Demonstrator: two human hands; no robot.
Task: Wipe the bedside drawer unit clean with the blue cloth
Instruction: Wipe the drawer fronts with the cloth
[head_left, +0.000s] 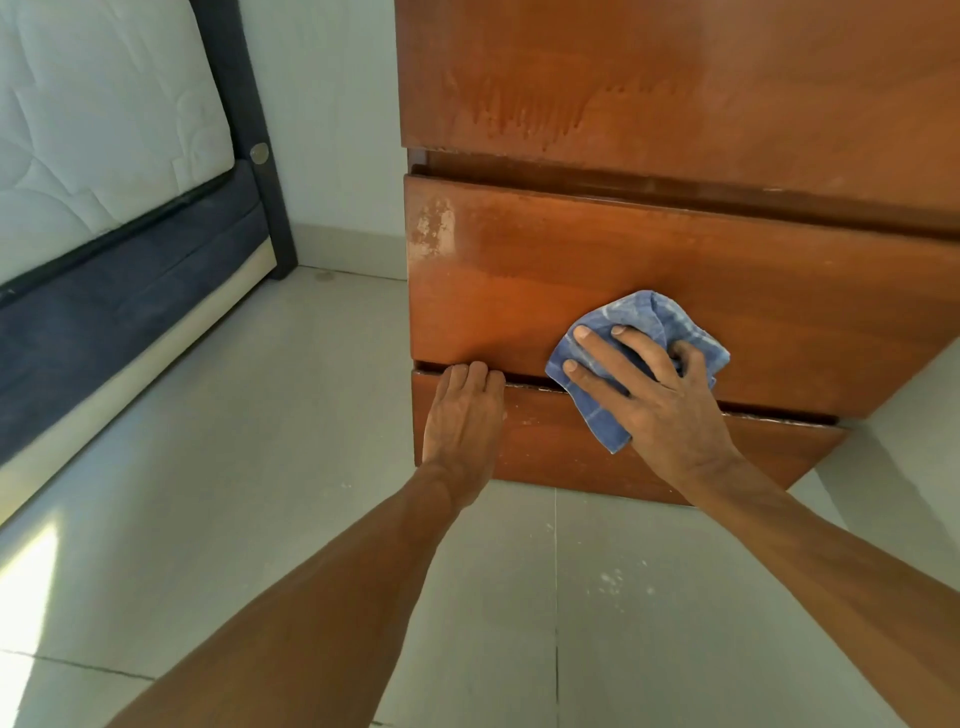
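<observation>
The brown wooden bedside drawer unit (675, 119) fills the upper right, with a middle drawer front (519, 270) and a lower one (545, 441). Pale dusty streaks mark the top front and the middle drawer's left edge. My right hand (654, 400) presses the blue checked cloth (644, 317) flat against the lower part of the middle drawer front, fingers spread over it. My left hand (462, 415) rests on the lower drawer's left side, its fingertips hooked into the gap between the two drawers.
A bed with a white quilted mattress (93, 135) and a dark blue base (119, 306) stands at the left, with a dark bedpost (254, 135). Pale floor tiles (270, 467) lie between the bed and the unit. A white wall (332, 114) is behind.
</observation>
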